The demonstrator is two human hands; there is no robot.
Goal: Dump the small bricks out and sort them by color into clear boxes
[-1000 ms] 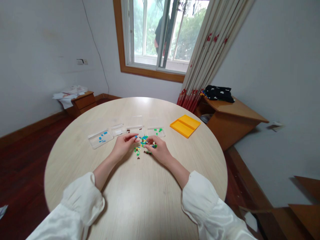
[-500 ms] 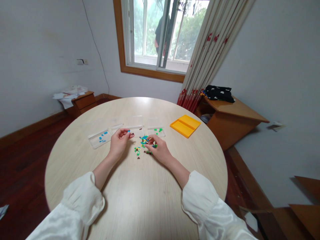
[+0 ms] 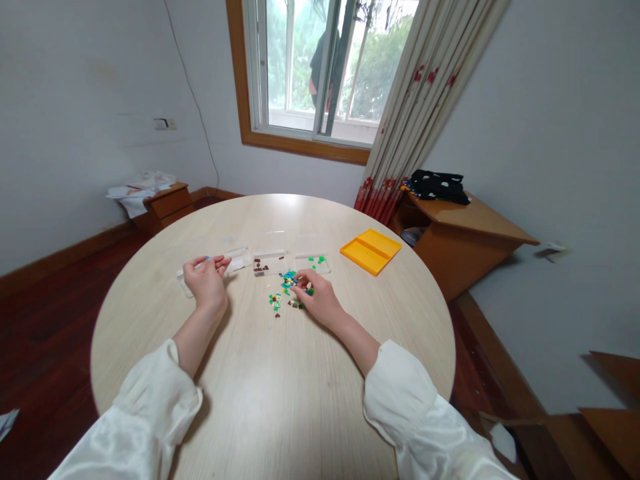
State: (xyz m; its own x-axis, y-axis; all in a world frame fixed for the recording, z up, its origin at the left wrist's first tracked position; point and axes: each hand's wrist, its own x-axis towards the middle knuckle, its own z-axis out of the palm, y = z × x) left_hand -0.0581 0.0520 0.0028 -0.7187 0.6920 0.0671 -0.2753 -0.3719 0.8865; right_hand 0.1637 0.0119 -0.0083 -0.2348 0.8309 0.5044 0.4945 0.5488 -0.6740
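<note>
My left hand (image 3: pixel 206 283) is over the leftmost clear plastic box (image 3: pixel 183 283), covering most of it. Its fingers are bent together, and a small blue brick (image 3: pixel 208 258) shows at them. On the table lies a loose pile of tiny building bricks (image 3: pixel 287 281) in blue, green, yellow, white and brown. My right hand (image 3: pixel 319 295) rests at the pile's right side, thumb and forefinger curved and apart, partly hiding the bricks. Brown bricks (image 3: pixel 258 265) lie in one clear box (image 3: pixel 273 270), green bricks (image 3: pixel 320 259) in the clear box (image 3: pixel 327 269) right of it.
Another clear box (image 3: pixel 240 260) stands between the left and brown-brick boxes. A yellow divided tray (image 3: pixel 371 252) lies at the right of the round wooden table (image 3: pixel 270 400). Beyond are a small cabinet (image 3: pixel 170 203), a tilted wooden desk (image 3: pixel 465 233) and a curtain (image 3: pixel 415 100).
My left hand has moved left, from beside the brown-brick box to over the leftmost box, uncovering the brown bricks. My right hand has stayed at the pile.
</note>
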